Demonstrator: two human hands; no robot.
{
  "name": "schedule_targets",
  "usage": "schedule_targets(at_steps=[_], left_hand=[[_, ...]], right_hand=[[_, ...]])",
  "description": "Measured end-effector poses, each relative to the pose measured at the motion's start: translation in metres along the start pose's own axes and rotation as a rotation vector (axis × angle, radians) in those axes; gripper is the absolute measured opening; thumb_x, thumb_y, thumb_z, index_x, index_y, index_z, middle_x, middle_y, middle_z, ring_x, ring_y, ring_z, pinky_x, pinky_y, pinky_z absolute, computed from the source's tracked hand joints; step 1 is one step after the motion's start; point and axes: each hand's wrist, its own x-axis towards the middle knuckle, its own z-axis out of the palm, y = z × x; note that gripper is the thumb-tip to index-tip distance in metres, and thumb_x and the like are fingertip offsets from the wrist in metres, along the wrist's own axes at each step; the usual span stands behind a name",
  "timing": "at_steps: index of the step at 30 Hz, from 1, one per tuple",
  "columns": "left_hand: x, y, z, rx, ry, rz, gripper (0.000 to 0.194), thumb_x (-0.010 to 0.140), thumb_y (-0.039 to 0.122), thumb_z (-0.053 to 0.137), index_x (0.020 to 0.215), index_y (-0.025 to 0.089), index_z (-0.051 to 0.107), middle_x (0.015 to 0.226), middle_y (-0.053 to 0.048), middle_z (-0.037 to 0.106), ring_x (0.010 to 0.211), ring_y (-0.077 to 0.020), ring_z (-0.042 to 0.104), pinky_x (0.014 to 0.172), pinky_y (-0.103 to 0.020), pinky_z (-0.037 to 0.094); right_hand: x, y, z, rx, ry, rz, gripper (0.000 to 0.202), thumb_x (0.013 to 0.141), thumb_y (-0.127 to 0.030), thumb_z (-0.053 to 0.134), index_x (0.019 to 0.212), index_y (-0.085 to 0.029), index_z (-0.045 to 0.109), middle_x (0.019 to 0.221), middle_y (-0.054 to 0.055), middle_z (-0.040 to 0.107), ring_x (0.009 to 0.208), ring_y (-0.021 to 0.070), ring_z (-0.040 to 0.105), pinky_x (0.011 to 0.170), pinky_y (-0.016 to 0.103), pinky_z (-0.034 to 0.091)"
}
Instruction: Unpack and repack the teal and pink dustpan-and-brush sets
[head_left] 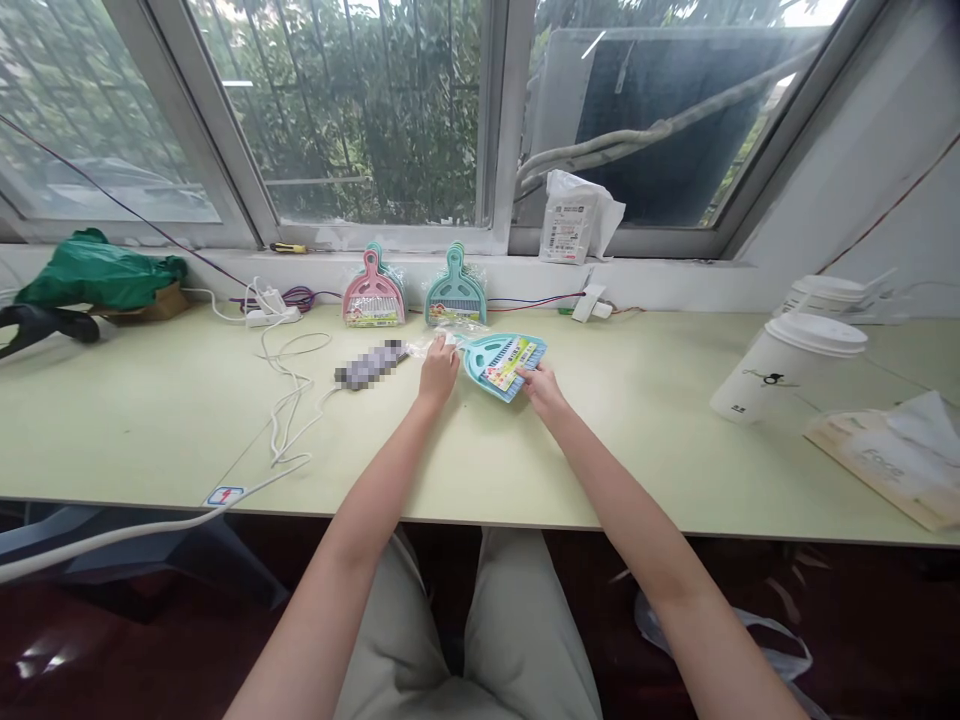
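A light-teal mini dustpan [487, 352] with a blue-bristled brush and a colourful label card lies tilted just over the table in front of me. My right hand [544, 390] pinches its wide front edge, thumb on the label card [513, 364]. At the handle end, my left hand [439, 368] is closed on a crinkled clear plastic bag [421, 348]; whether its fingers also touch the handle I cannot tell. Against the wall stand a pink dustpan set [373, 290] with teal ones behind it, and a stack of teal dustpan sets [455, 288], all in clear wrapping.
Left of my hands lie a blurred-out device [371, 365] and loose white cables [285, 400]. A white lidded cup [780, 370] and a tissue pack [885, 460] are at the right. A green bag [97, 270] sits far left. A yellow cutter [288, 248] rests on the sill.
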Motion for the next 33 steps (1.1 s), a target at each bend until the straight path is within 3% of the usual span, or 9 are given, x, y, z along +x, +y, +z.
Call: schedule_targets(at_steps=[6, 9, 11, 14, 16, 18, 23, 29, 33], left_hand=[[-0.007, 0.025, -0.014, -0.146, 0.012, 0.168, 0.032, 0.095, 0.027, 0.047, 0.123, 0.023, 0.061, 0.155, -0.007, 0.036, 0.149, -0.0241, 0.018, 0.121, -0.048, 0.021], [-0.005, 0.037, -0.022, -0.224, 0.237, -0.048, 0.065, 0.088, 0.043, 0.06, 0.146, 0.023, 0.038, 0.163, -0.01, 0.014, 0.152, -0.0283, 0.002, 0.121, -0.051, 0.018], [0.002, 0.04, -0.024, -0.441, 0.315, -0.298, 0.078, 0.09, 0.051, 0.056, 0.153, 0.022, 0.021, 0.162, -0.013, 0.015, 0.151, -0.0274, 0.011, 0.118, -0.047, 0.027], [0.012, 0.044, -0.02, -0.968, 0.057, -0.497, 0.063, 0.095, 0.057, 0.038, 0.146, 0.019, 0.033, 0.149, -0.015, 0.043, 0.136, -0.0263, 0.045, 0.104, -0.04, 0.046], [0.012, 0.051, -0.013, -1.241, -0.135, -0.502, 0.055, 0.093, 0.055, 0.045, 0.133, 0.017, 0.048, 0.132, -0.014, 0.06, 0.12, -0.0271, 0.06, 0.096, -0.039, 0.052], [0.007, 0.065, -0.004, -1.378, -0.196, -0.516, 0.046, 0.086, 0.044, 0.06, 0.122, 0.015, 0.056, 0.118, -0.012, 0.068, 0.109, -0.0265, 0.066, 0.092, -0.04, 0.054], [-0.01, 0.093, 0.009, -1.533, -0.277, -0.46, 0.04, 0.079, 0.037, 0.069, 0.113, 0.018, 0.06, 0.11, -0.008, 0.071, 0.106, -0.0234, 0.067, 0.094, -0.037, 0.053], [-0.003, 0.069, -0.002, -1.417, -0.257, -0.48, 0.039, 0.073, 0.037, 0.073, 0.104, 0.015, 0.063, 0.104, -0.01, 0.072, 0.1, -0.0258, 0.068, 0.094, -0.043, 0.052], [-0.004, 0.062, -0.013, -1.361, -0.411, -0.383, 0.046, 0.075, 0.043, 0.071, 0.112, 0.016, 0.064, 0.115, -0.011, 0.07, 0.104, -0.0255, 0.066, 0.091, -0.042, 0.054]], right_hand=[[-0.012, 0.002, 0.009, 0.047, -0.037, -0.1, 0.028, 0.07, -0.003, 0.066, 0.093, -0.019, 0.06, 0.096, 0.003, 0.069, 0.087, 0.0167, 0.069, 0.08, 0.033, 0.062], [-0.016, 0.0, 0.009, 0.094, -0.006, -0.163, 0.029, 0.072, -0.007, 0.067, 0.096, -0.02, 0.057, 0.102, 0.003, 0.068, 0.094, 0.0164, 0.068, 0.085, 0.032, 0.06], [-0.018, -0.002, 0.01, 0.116, -0.02, -0.2, 0.03, 0.073, -0.01, 0.068, 0.098, -0.021, 0.057, 0.105, 0.004, 0.067, 0.096, 0.016, 0.067, 0.086, 0.031, 0.059], [-0.021, -0.005, 0.013, 0.102, -0.057, -0.233, 0.031, 0.072, -0.015, 0.07, 0.099, -0.021, 0.056, 0.104, 0.004, 0.067, 0.095, 0.0162, 0.067, 0.084, 0.031, 0.059], [-0.021, -0.007, 0.015, 0.078, -0.071, -0.265, 0.032, 0.072, -0.018, 0.072, 0.099, -0.02, 0.056, 0.104, 0.005, 0.067, 0.095, 0.0168, 0.067, 0.084, 0.032, 0.059], [-0.021, -0.01, 0.016, 0.082, -0.046, -0.319, 0.033, 0.072, -0.021, 0.072, 0.1, -0.021, 0.055, 0.108, 0.005, 0.066, 0.098, 0.0171, 0.066, 0.085, 0.032, 0.058], [-0.018, -0.02, 0.011, 0.095, 0.004, -0.377, 0.032, 0.076, -0.021, 0.068, 0.102, -0.024, 0.05, 0.113, 0.004, 0.066, 0.103, 0.0158, 0.065, 0.087, 0.032, 0.057], [-0.017, -0.028, 0.009, -0.001, -0.162, -0.2, 0.035, 0.071, -0.018, 0.076, 0.095, -0.023, 0.051, 0.099, 0.002, 0.069, 0.088, 0.0178, 0.069, 0.081, 0.037, 0.061], [-0.023, -0.03, 0.013, 0.036, -0.218, -0.249, 0.033, 0.071, -0.024, 0.079, 0.095, -0.021, 0.056, 0.103, 0.003, 0.07, 0.095, 0.02, 0.069, 0.085, 0.038, 0.06]])
